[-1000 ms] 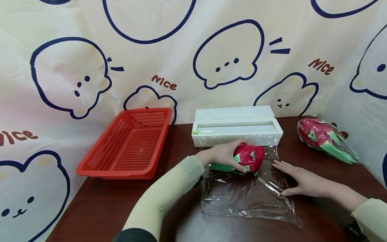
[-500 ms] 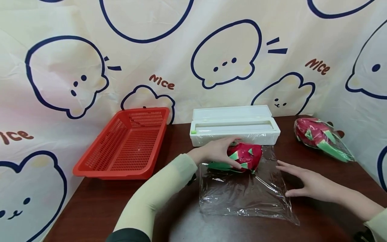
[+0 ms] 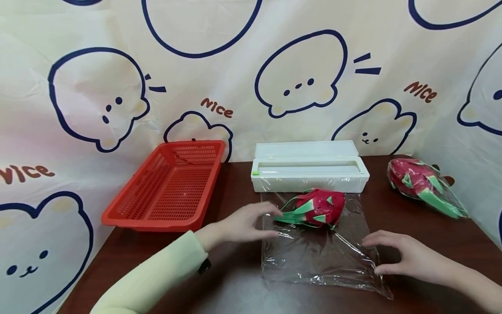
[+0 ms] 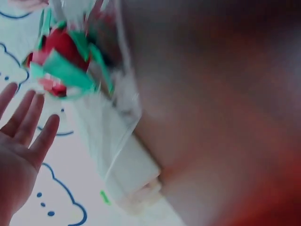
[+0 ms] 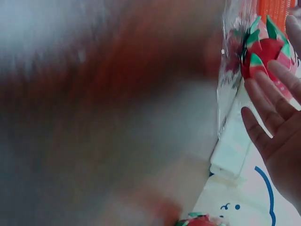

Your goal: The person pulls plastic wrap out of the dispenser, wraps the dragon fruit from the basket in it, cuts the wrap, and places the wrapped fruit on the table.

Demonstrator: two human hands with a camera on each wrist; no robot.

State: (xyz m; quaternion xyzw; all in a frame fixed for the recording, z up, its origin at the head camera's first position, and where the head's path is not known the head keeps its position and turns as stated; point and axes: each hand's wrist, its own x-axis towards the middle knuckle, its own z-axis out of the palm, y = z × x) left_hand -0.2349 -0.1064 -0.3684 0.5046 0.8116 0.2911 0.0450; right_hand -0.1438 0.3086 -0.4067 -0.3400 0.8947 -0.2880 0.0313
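Observation:
A pink dragon fruit [image 3: 323,207] with green scales lies on its side on a sheet of cling film [image 3: 310,257], near the film's far end. My left hand [image 3: 245,223] has thumb and fingers apart at the film's left edge, fingertips close to the fruit's green tips. At the opposite edge my right hand [image 3: 412,257] hovers, fingers gently bent and thumb spread from them. Palm and fingers of the left hand [image 4: 21,146] show in the left wrist view; the right hand [image 5: 277,127] appears spread in the right wrist view. From the white cling film box [image 3: 310,179] behind, the film runs toward me.
A red plastic basket [image 3: 172,187] with slotted walls stands at the back left. Another dragon fruit [image 3: 421,181], wrapped in clear film, lies at the back right. The brown table [image 3: 149,257] meets a cartoon-printed backdrop [image 3: 243,78] behind and at the sides.
My left hand has let go of the dragon fruit and drawn back to the left, leaving it on the film. My right hand has shifted slightly nearer to me along the film's right edge.

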